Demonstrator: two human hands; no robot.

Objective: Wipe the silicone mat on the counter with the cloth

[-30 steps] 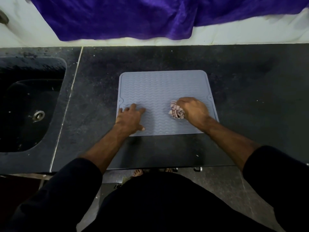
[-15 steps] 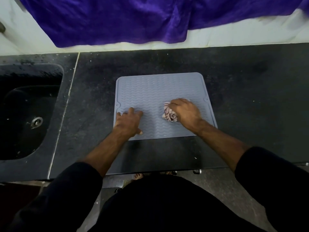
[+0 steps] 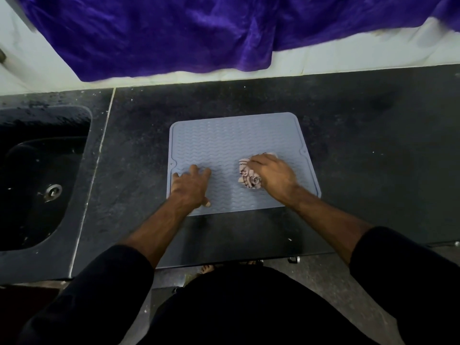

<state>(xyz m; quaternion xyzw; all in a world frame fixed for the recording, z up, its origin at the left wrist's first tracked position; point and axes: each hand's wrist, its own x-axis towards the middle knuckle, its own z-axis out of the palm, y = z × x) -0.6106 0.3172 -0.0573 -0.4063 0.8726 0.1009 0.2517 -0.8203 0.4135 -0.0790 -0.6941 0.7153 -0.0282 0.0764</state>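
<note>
The grey silicone mat (image 3: 236,145) lies flat on the dark tabletop (image 3: 373,145), nearer the front edge than the back, well right of the black sink (image 3: 37,175). The left hand (image 3: 191,186) presses flat on the mat's front-left part, fingers spread, its grip wide and holding nothing; it sits where it did a second ago. The right hand (image 3: 273,176) has its grip closed over a bunched pink patterned cloth (image 3: 249,178), pressing it onto the mat's right half. Against the earlier pictures, the cloth and right hand have shifted a little toward the mat's middle, away from its right edge. A purple fabric (image 3: 199,33) hangs over the wall behind the back edge.
</note>
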